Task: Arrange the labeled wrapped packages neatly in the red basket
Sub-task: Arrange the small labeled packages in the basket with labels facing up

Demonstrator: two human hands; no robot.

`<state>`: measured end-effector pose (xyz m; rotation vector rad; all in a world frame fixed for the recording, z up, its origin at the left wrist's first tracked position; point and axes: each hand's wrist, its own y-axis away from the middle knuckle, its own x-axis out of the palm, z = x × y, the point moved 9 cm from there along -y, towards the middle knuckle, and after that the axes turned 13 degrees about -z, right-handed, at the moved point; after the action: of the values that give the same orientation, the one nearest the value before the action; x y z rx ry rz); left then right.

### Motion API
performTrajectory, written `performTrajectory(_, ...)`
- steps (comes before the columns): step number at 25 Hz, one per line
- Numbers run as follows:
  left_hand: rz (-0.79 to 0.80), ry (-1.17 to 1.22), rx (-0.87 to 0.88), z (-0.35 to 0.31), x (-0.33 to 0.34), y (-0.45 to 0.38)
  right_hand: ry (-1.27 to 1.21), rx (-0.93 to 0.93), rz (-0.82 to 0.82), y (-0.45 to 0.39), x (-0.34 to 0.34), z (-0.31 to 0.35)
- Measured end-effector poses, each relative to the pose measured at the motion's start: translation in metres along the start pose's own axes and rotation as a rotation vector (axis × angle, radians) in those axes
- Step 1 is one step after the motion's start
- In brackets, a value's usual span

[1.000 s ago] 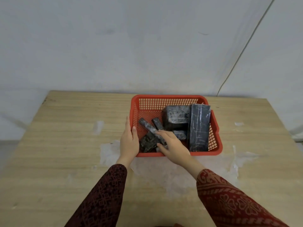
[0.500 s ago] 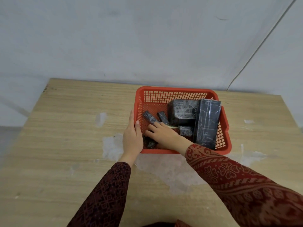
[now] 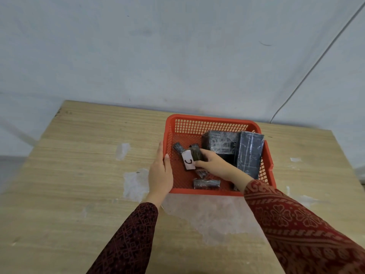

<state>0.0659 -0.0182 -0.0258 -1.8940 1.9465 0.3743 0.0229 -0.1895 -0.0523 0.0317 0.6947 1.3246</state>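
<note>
The red basket [image 3: 209, 120] stands on the wooden table, right of centre. My right hand [image 3: 217, 165] is inside it and grips a small dark wrapped package [image 3: 191, 158] whose white label shows a "C". My left hand [image 3: 161, 173] grips the basket's left rim. A tall flat package [image 3: 250, 153] leans along the right wall and a blocky package [image 3: 219, 142] sits at the back. A short roll-shaped package [image 3: 206, 183] lies near the front wall. Two small ones [image 3: 178, 147] lie behind the held package.
The wooden table [image 3: 79, 175] has pale worn patches [image 3: 135, 183] left of the basket and in front of it. A white wall rises right behind the table, with a thin cable [image 3: 308, 74] running down it on the right.
My right hand has picked a small package out of the pile and turned it so its "C" label faces up. The left hand stays on the rim. The camera has tilted.
</note>
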Motion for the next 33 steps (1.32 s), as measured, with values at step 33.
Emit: performTrajectory(33,-0.017,0.037,-0.006,0.005,-0.001,-0.001,-0.106,0.177,-0.765,-0.07,-0.003,0.033)
